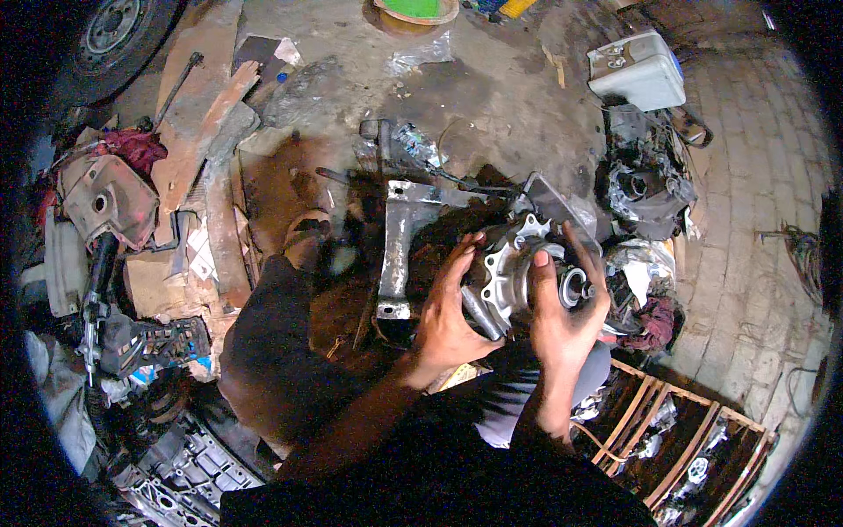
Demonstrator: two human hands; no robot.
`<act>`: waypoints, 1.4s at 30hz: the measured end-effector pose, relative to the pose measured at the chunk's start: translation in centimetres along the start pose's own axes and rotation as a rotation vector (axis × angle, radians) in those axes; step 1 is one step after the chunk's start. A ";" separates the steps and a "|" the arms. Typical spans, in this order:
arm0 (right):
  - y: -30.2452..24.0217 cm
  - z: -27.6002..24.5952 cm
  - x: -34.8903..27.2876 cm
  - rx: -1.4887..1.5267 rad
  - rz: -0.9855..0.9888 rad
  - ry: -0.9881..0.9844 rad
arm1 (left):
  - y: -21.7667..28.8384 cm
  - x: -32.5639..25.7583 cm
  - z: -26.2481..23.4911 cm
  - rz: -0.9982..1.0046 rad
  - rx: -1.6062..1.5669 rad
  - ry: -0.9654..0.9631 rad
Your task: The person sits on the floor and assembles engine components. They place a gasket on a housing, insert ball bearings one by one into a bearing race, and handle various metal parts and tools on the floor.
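Observation:
Between my two hands is a silvery metal housing with a scalloped, bolt-holed flange (pixel 502 279) and a round bearing-like end facing right. My left hand (pixel 452 312) wraps its left side, fingers along the far edge and thumb low. On its right, my right hand (pixel 566 303) grips with the thumb laid over the top and the fingers round the far side. Left of the housing, a worn metal bracket (pixel 397 250) with holes at its ends is apart from my hands. Just beyond the housing shows a grey flat-sided metal part (pixel 562 206), partly hidden.
A wooden slatted crate (pixel 694 400) with small metal parts sits at lower right. A greasy gearbox-like casting (pixel 645 180) and a white container (pixel 637 75) stand along the right. Boards (pixel 206 132), a tyre (pixel 110 39) and an engine block part (pixel 189 470) lie left. A basin (pixel 417 19) is far ahead.

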State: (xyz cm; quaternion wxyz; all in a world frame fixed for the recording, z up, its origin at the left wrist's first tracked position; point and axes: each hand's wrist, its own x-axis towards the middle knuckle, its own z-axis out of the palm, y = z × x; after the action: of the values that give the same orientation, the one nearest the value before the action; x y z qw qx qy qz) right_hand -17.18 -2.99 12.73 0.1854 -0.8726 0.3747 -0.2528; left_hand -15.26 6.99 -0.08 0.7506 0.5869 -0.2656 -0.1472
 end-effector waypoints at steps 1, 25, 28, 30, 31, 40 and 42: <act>0.1 0.0 0.0 0.006 -0.016 -0.002 | 0.0 -0.1 -0.1 -0.010 -0.009 -0.008; 3.3 -1.4 6.1 0.225 -0.650 -0.521 | 0.2 1.2 -0.3 0.073 0.004 0.025; 3.8 -1.4 6.6 0.257 -0.714 -0.575 | 0.3 1.4 -0.3 0.107 0.017 0.060; 3.9 -1.3 7.2 0.293 -0.755 -0.608 | 0.3 1.3 0.1 0.125 0.035 0.103; 4.0 -1.1 7.5 0.311 -0.791 -0.621 | 0.2 1.4 0.3 0.143 0.037 0.120; 2.0 -2.0 4.1 0.081 -0.302 -0.409 | -1.1 0.8 0.7 0.149 0.003 0.151; 1.2 -2.7 1.6 0.123 -0.052 -0.344 | -0.7 0.8 0.5 0.119 0.002 0.082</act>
State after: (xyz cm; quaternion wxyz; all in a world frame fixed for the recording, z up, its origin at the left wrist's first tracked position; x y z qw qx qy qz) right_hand -18.48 -5.35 14.73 0.2929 -0.8994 0.2985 -0.1270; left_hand -14.85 5.95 -0.48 0.7678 0.5763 -0.2691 -0.0777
